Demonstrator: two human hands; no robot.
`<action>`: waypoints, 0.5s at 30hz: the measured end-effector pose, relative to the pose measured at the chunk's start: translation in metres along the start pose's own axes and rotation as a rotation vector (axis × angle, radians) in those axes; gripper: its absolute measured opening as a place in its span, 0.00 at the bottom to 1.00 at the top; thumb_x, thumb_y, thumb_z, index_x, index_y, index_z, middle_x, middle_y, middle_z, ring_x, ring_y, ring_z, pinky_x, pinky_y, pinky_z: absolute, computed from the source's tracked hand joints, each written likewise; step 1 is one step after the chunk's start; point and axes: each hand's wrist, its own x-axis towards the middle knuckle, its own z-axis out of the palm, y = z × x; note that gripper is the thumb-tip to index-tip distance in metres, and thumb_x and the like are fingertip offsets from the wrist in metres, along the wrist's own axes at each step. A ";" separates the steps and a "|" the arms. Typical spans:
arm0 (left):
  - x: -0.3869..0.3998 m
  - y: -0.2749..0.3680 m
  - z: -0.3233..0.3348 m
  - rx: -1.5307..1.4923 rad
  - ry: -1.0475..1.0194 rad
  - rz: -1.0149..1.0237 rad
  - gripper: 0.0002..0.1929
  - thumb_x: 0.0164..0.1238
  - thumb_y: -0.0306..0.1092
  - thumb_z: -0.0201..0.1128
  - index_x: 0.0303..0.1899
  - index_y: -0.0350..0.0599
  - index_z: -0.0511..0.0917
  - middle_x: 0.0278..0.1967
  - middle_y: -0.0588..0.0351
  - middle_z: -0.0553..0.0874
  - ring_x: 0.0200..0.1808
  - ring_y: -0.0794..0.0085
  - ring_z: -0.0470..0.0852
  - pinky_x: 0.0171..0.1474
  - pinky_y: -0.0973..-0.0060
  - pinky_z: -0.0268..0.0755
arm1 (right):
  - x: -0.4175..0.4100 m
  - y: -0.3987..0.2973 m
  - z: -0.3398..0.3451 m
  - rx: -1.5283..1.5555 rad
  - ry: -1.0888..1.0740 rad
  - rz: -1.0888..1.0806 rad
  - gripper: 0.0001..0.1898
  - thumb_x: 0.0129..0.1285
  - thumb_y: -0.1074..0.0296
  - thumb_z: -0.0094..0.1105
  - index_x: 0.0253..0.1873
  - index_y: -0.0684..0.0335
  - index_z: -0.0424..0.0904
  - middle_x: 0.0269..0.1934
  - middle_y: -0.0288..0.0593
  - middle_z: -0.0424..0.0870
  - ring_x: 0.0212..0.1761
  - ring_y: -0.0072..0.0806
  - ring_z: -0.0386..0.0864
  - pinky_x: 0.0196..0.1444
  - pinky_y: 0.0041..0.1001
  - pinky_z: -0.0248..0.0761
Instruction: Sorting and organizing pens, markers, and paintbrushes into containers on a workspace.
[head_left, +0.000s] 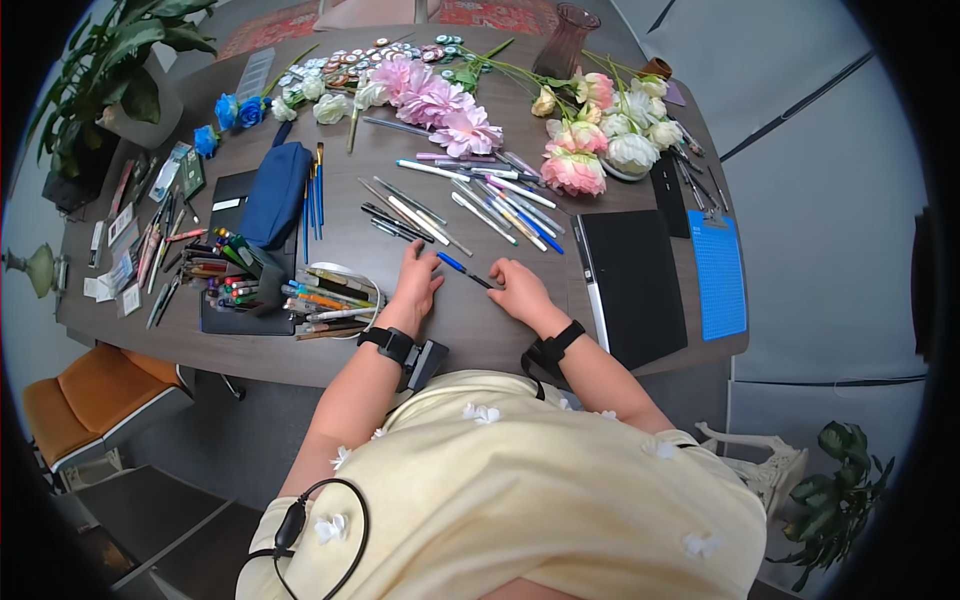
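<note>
My right hand touches the dark end of a blue-capped pen with its fingertips; whether it grips the pen is not plain. The pen's blue cap points up and left, near the fingers of my left hand. My left hand rests at the table, fingers somewhat apart, its index fingertip close to several black pens. Beyond both hands lies a loose spread of white, blue and purple pens and markers. Left of my left wrist, a white-rimmed holder of pens lies on its side.
A blue pencil case, paintbrushes and a dark pen holder are at left. A black folder-like item and a blue clipboard lie right. Artificial flowers, a glass vase and round tokens are farther back.
</note>
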 end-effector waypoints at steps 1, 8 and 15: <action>-0.001 0.001 0.002 0.011 -0.024 -0.022 0.34 0.62 0.26 0.55 0.70 0.53 0.53 0.60 0.52 0.68 0.61 0.64 0.66 0.62 0.53 0.59 | 0.001 0.003 0.004 0.003 0.037 0.007 0.08 0.54 0.69 0.64 0.39 0.62 0.82 0.36 0.43 0.83 0.40 0.41 0.81 0.42 0.34 0.74; -0.022 0.029 0.006 0.086 -0.153 0.064 0.30 0.67 0.32 0.58 0.68 0.47 0.57 0.53 0.51 0.77 0.53 0.66 0.76 0.52 0.69 0.71 | 0.019 -0.010 -0.002 0.447 -0.260 0.125 0.12 0.56 0.70 0.62 0.46 0.66 0.80 0.32 0.39 0.83 0.33 0.25 0.80 0.38 0.25 0.72; -0.128 0.098 -0.024 0.557 -0.125 0.783 0.16 0.64 0.23 0.58 0.53 0.43 0.77 0.37 0.57 0.82 0.39 0.76 0.80 0.46 0.77 0.72 | 0.024 -0.115 -0.022 0.515 -0.279 -0.407 0.11 0.51 0.69 0.63 0.39 0.65 0.78 0.30 0.43 0.81 0.32 0.31 0.79 0.38 0.28 0.73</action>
